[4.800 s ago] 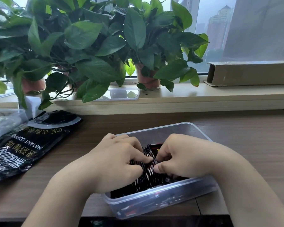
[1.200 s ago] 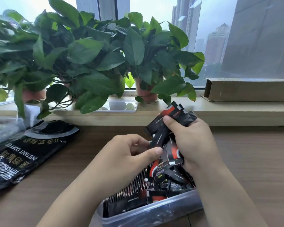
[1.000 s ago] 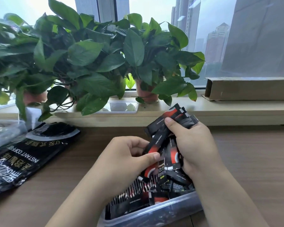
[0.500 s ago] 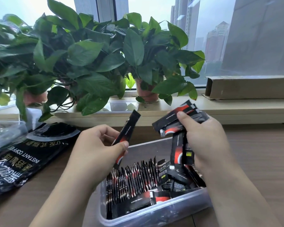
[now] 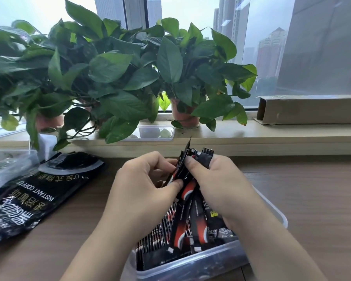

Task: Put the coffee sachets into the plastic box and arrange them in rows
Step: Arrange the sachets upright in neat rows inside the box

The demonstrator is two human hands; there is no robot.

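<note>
A clear plastic box (image 5: pixel 201 264) sits on the wooden desk at the bottom centre, under both hands. A row of black-and-red coffee sachets (image 5: pixel 158 238) stands on edge in its left part. My right hand (image 5: pixel 221 183) grips a bunch of several sachets (image 5: pixel 190 211) that hang down into the box. My left hand (image 5: pixel 142 189) pinches one sachet (image 5: pixel 180 169) between thumb and fingers, pressed against the bunch. More loose sachets lie at the box's right side, partly hidden by my right wrist.
A black instant coffee bag (image 5: pixel 34 195) lies on the desk at left, beside a clear container (image 5: pixel 10 167). Potted plants (image 5: pixel 114 78), a clear lid (image 5: pixel 154 132) and a cardboard box (image 5: pixel 310 108) stand on the windowsill behind.
Half a second ago my left hand held one sachet apart at the left; it has moved right and now meets the bunch in my right hand, which has dropped lower over the box.
</note>
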